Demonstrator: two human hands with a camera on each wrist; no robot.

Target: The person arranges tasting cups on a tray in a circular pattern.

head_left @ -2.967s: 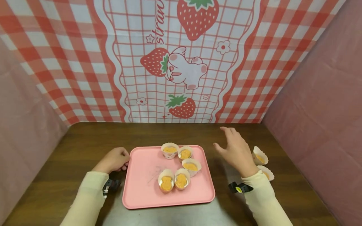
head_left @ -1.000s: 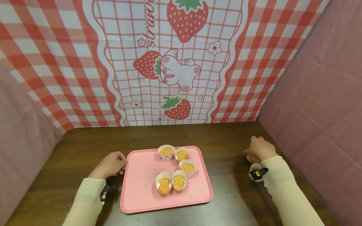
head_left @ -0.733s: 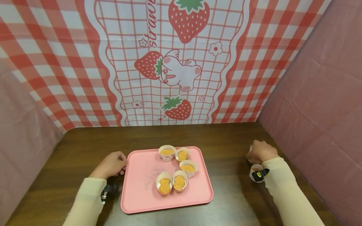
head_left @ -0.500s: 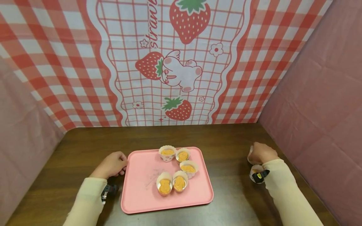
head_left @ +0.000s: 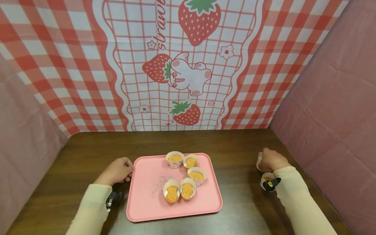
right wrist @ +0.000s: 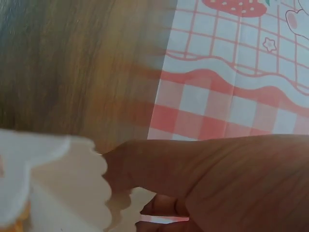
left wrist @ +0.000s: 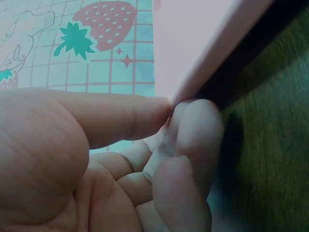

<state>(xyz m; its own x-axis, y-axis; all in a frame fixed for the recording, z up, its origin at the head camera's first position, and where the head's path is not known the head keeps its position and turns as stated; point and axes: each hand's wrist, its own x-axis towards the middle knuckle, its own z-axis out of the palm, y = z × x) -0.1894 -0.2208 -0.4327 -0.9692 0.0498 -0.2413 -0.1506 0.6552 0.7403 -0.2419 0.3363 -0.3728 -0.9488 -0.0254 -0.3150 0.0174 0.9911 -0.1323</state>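
At the left rim of a pink tray, my left hand pinches the edge between thumb and fingers; the left wrist view shows the thumb on top and fingertips below. Several paper cupcake cups with orange filling stand on the tray, such as this cupcake cup. Far to the right, my right hand grips another cupcake cup by its wall, the hand covering most of it. One more cupcake cup stands just below that hand, partly behind the wrist strap. Its scalloped rim fills the right wrist view's lower left.
The brown wooden table ends at a red checked strawberry cloth at the back. Pink curtains close off both sides. A wrist camera strap sits low over the nearer right cup.
Three seconds ago my right hand was spread above the table beside the tray; it has moved right and taken hold of the farther cupcake cup. My left hand stays at the tray rim.
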